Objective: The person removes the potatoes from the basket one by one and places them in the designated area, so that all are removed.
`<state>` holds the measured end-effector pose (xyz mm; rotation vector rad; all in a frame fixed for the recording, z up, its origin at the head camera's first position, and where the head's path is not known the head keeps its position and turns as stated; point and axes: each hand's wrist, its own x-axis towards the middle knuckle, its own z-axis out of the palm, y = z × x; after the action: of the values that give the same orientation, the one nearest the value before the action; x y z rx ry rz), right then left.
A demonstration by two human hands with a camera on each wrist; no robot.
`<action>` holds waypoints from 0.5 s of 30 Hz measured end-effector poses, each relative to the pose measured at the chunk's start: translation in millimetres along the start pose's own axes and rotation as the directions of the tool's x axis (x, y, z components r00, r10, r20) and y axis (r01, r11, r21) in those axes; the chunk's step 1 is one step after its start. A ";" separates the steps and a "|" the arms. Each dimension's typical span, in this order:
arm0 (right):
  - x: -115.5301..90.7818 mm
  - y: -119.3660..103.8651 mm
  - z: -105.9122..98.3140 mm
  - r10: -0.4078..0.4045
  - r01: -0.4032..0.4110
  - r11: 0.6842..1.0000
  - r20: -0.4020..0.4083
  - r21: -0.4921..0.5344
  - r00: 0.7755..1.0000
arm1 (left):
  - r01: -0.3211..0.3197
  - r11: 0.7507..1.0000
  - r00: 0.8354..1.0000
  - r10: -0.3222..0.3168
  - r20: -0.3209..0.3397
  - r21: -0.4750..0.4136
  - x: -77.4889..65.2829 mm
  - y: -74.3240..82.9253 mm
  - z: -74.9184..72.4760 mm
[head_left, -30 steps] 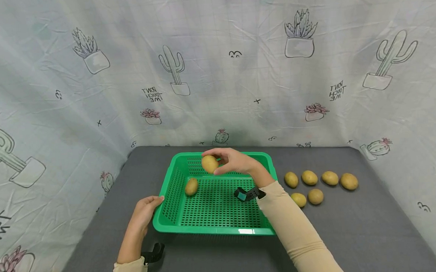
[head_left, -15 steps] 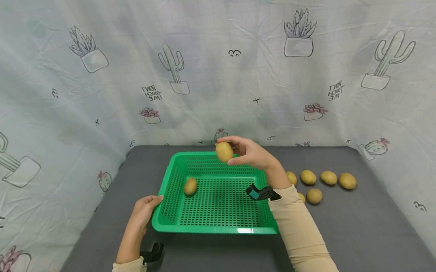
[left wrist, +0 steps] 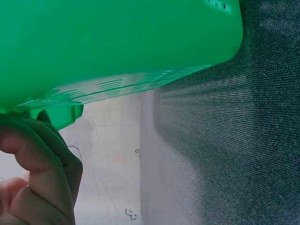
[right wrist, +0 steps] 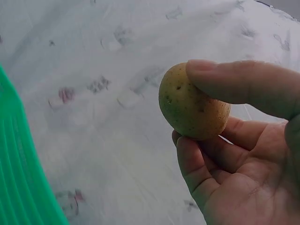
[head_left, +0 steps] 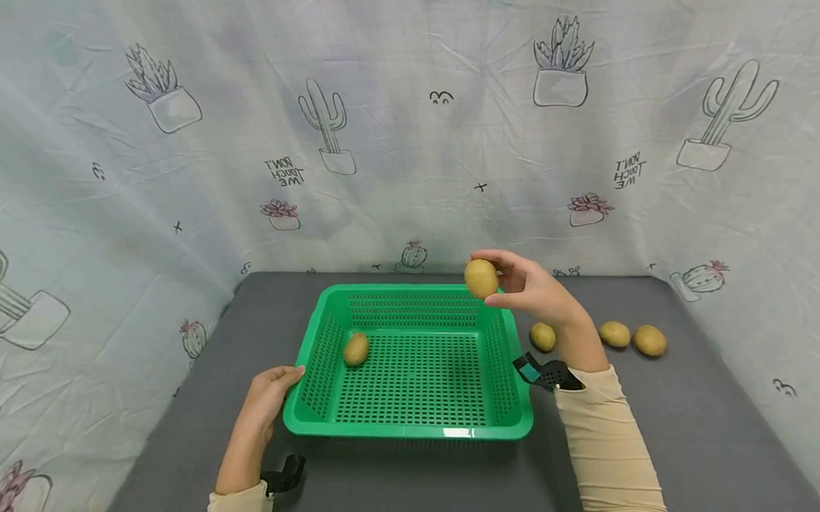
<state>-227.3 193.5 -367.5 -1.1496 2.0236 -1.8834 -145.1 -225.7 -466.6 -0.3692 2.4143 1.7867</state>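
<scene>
A potato (head_left: pixel 481 279) is held between the thumb and fingers of my right hand (head_left: pixel 531 287), up above the basket's back right corner. The right wrist view shows the thumb across one side of the potato (right wrist: pixel 190 108) and the fingertips on the other. My left hand (head_left: pixel 266 396) grips the left rim of a green plastic basket (head_left: pixel 404 430). In the left wrist view its fingers (left wrist: pixel 51 164) are curled under that rim. One potato (head_left: pixel 356 350) lies inside the basket, near its left wall.
Right of the basket, potatoes lie on the dark grey table (head_left: pixel 706 426): one near potato (head_left: pixel 542 336), a farther one (head_left: pixel 615 334) and a rightmost one (head_left: pixel 650 341). My right forearm (head_left: pixel 614 446) covers part of that area. A patterned curtain (head_left: pixel 405 134) hangs behind.
My right hand has carried its potato to the right and slightly up, from over the basket's middle to its back right corner. The left hand keeps its grip on the rim.
</scene>
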 end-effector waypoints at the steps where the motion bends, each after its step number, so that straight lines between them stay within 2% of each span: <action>1: -5.6 0.7 -3.4 0.002 -0.003 1.000 -0.013 -0.012 1.000 | 0.001 1.000 1.000 -0.001 -0.002 -0.001 0.3 0.1 0.1; 8: -57.5 10.2 -26.7 0.054 -0.074 0.988 -0.142 -0.137 0.988 | -0.002 1.000 1.000 0.002 0.010 -0.005 0.5 -0.9 0.7; 15: -110.4 27.4 -40.3 0.067 -0.101 0.988 -0.264 -0.115 0.962 | -0.001 1.000 1.000 0.001 0.008 -0.009 1.2 -2.4 -1.1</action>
<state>-185.4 290.2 -426.2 -0.8632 2.3202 -1.9764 -145.6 -227.6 -468.8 -0.3617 2.4026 1.7963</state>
